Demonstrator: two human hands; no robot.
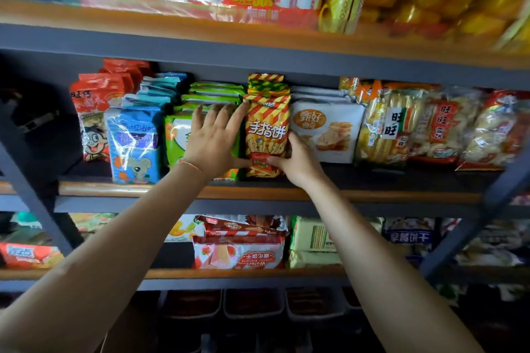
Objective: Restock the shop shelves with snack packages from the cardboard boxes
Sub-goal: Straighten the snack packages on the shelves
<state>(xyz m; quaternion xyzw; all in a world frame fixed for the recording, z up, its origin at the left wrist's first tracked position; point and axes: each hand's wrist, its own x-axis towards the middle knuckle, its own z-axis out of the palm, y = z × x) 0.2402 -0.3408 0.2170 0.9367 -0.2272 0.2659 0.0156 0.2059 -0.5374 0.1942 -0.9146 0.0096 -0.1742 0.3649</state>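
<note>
Both forearms reach up to the middle shelf [258, 193]. The right hand [298, 162] clamps its grip on the lower edge of the striped snack package [266, 135], which stands upright on the shelf. The left hand [213, 137], fingers straight, presses the green packages [177, 135] aside. Judgement: this package is nearly seated. The rows behind look full. No cardboard boxes are in view, so remaining stock cannot be told.

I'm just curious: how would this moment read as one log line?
stage: shelving | left hand: flat against green packs | right hand: grips striped snack bag | place: middle shelf
</note>
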